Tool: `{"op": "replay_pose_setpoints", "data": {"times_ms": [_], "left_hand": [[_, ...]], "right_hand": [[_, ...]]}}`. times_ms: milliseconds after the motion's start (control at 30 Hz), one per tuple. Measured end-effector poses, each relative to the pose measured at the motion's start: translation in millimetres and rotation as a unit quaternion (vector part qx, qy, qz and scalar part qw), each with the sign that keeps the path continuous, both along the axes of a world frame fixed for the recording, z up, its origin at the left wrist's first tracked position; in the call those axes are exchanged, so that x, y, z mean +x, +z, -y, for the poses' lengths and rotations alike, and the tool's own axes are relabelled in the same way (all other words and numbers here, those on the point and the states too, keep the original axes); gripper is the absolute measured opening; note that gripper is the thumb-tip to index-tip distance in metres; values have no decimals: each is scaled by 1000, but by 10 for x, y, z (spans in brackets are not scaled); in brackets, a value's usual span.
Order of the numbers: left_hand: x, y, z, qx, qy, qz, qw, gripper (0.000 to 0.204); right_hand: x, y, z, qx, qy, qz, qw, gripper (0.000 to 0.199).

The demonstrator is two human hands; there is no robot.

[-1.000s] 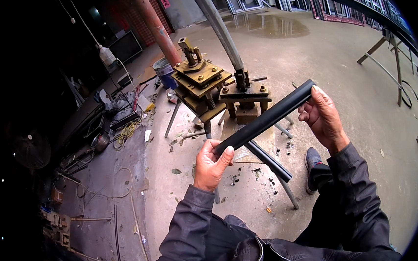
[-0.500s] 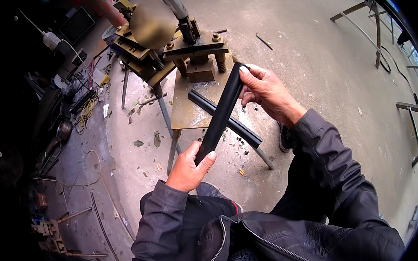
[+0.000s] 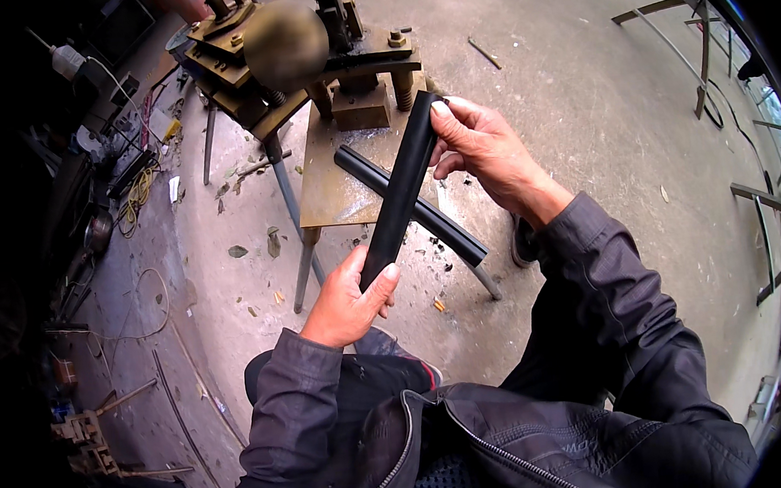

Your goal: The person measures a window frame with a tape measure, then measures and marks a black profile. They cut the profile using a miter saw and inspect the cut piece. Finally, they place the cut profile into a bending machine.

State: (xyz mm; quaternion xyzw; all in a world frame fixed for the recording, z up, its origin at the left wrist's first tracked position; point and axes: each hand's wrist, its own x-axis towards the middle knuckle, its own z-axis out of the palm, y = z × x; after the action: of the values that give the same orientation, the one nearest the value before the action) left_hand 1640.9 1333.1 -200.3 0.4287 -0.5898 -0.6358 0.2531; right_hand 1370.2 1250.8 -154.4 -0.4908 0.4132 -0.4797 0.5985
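A black tube [image 3: 400, 186] slants between my two hands, its far end higher and to the right. My left hand [image 3: 347, 301] grips its near end with the thumb along the side. At the far end my right hand [image 3: 484, 149] pinches it between thumb and fingers. Below it, crossing it, a second black tube [image 3: 454, 230] lies on the small metal-topped stand [image 3: 331, 194], its near right end sticking out past the edge. A hand press [image 3: 365, 90] with bolts, springs and a steel block stands on the far part of that stand.
Beside the press on the left is another brown metal fixture [image 3: 256, 108]. Stand legs, leaves and black scraps lie about the concrete floor [image 3: 562, 93]. A yellow cable [image 3: 138, 189] and clutter fill the left side; metal frames [image 3: 702, 63] stand at the right.
The view has shifted, so the press and stand sit higher and slightly left. The held tube has turned a little steeper, and both hands keep hold of its ends.
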Motion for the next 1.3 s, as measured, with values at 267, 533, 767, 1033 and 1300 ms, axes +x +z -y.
{"op": "replay_pose_setpoints", "data": {"times_ms": [267,533,767,1033,1300], "left_hand": [[70,-7,42,-7,65,-18,998,35],[201,-175,76,-6,122,-18,992,29],[216,-223,120,-5,115,-4,993,28],[220,-178,160,11,130,-10,991,25],[184,-183,187,25,125,-37,991,24]], "right_hand": [[133,-185,-113,-82,-26,-330,940,49],[298,-503,-455,-204,52,-615,760,45],[176,-519,-397,-206,64,-566,796,40],[-45,-460,-526,-179,108,-508,836,43],[-147,-466,-523,-189,100,-494,843,49]]}}
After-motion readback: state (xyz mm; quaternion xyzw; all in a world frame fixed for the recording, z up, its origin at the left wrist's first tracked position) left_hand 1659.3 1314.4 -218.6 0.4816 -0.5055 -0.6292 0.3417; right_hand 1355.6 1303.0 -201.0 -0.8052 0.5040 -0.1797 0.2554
